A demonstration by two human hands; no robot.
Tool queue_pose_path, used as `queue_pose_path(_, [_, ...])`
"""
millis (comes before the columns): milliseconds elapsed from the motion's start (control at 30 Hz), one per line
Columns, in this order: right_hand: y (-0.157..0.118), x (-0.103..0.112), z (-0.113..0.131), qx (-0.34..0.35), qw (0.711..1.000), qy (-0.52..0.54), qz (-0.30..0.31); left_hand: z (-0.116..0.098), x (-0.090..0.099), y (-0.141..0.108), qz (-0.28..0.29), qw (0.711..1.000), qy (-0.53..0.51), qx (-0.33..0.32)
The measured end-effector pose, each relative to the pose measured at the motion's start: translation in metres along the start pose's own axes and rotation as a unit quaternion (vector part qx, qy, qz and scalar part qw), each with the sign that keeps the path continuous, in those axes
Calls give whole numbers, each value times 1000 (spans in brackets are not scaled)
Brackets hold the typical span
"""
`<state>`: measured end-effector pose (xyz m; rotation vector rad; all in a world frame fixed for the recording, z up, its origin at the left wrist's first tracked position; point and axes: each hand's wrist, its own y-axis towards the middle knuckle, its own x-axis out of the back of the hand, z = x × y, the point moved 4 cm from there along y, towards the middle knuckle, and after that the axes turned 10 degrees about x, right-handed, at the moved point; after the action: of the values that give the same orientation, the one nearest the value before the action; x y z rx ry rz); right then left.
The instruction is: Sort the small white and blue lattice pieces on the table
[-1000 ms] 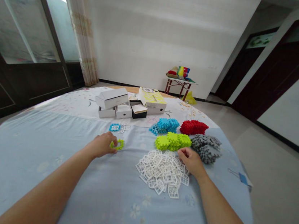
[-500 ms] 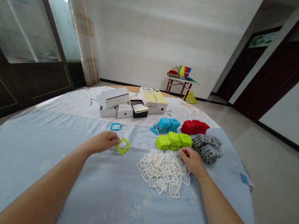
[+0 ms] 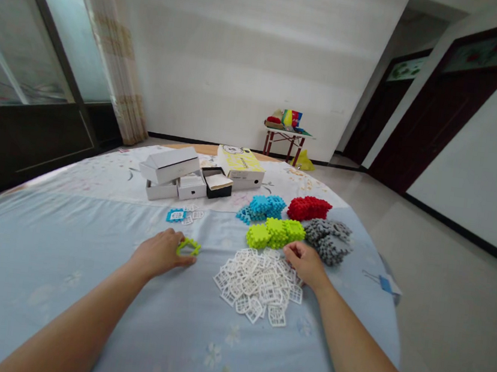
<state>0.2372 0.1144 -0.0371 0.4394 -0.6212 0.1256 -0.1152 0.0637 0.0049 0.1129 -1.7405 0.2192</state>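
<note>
My left hand (image 3: 159,253) is closed on a lime-green toothed frame piece (image 3: 189,246), which is tilted just above or on the cloth; I cannot tell which. Beyond it lies a blue toothed frame (image 3: 176,215) with a white lattice in it, beside a few loose white window-lattice pieces (image 3: 198,215). My right hand (image 3: 308,263), its fingers curled together, rests at the upper right edge of a heap of white window-lattice pieces (image 3: 259,281). Whether those fingers hold anything is hidden. Just past it are stacked lime-green pieces (image 3: 276,233).
Blue pieces (image 3: 264,206), red pieces (image 3: 310,208) and grey pieces (image 3: 330,242) are piled at the right. White boxes (image 3: 172,164), a black box (image 3: 216,184) and a yellow-and-white box (image 3: 240,167) stand at the back. A blue clip (image 3: 385,283) sits at the table's right edge.
The view has turned slightly to the right. My left hand has turned and tilted the green frame, its thumb now showing below it. My right hand stays by the white heap.
</note>
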Motion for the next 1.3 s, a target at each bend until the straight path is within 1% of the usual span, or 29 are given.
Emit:
queue_pose_path(167, [0, 3, 3, 4, 1000, -1, 3, -5, 2, -5, 13, 999, 23, -34])
queue_pose_path(300, [0, 13, 9, 11, 1000, -18, -13, -10, 9, -5, 14, 998, -25, -62])
queue_pose_path(400, [0, 18, 12, 20, 999, -18, -20, -23, 19, -4, 13, 994, -70, -79])
queue_pose_path(467, [1, 20, 14, 23, 999, -17, -25, -38, 27, -3, 17, 992, -82, -92])
queue_pose_path(533, [1, 21, 17, 23, 999, -16, -30, -57, 35, 1, 18, 990, -85, -109])
queue_pose_path(600, [1, 22, 20, 23, 999, -10, -39, -81, 42, 6, 8, 986, -88, -139])
queue_pose_path(733, [1, 29, 27, 23, 996, 14, -80, -139, 49, 20, -26, 970, -78, -231])
queue_pose_path(833, [1, 38, 30, 18, 992, 27, -123, -187, 44, 30, -49, 958, -57, -278])
queue_pose_path(900, [0, 43, 33, 20, 988, 29, -149, -215, 36, 39, -59, 955, -47, -286])
queue_pose_path(967, [-1, 48, 36, 24, 985, 30, -167, -238, 26, 48, -61, 956, -35, -286])
queue_pose_path(1033, [-2, 50, 39, 26, 984, 31, -174, -255, 16, 56, -61, 958, -24, -280])
queue_pose_path(1100, [-3, 51, 42, 28, 984, 29, -173, -265, 9, 62, -58, 959, -18, -276])
queue_pose_path(1167, [-2, 52, 44, 32, 984, 27, -171, -269, 5, 65, -55, 960, -18, -273])
queue_pose_path(1233, [-2, 52, 45, 37, 985, 25, -169, -264, 5, 67, -55, 962, -18, -265])
queue_pose_path(1300, [-2, 51, 44, 37, 986, 24, -163, -252, 10, 68, -71, 964, -39, -254])
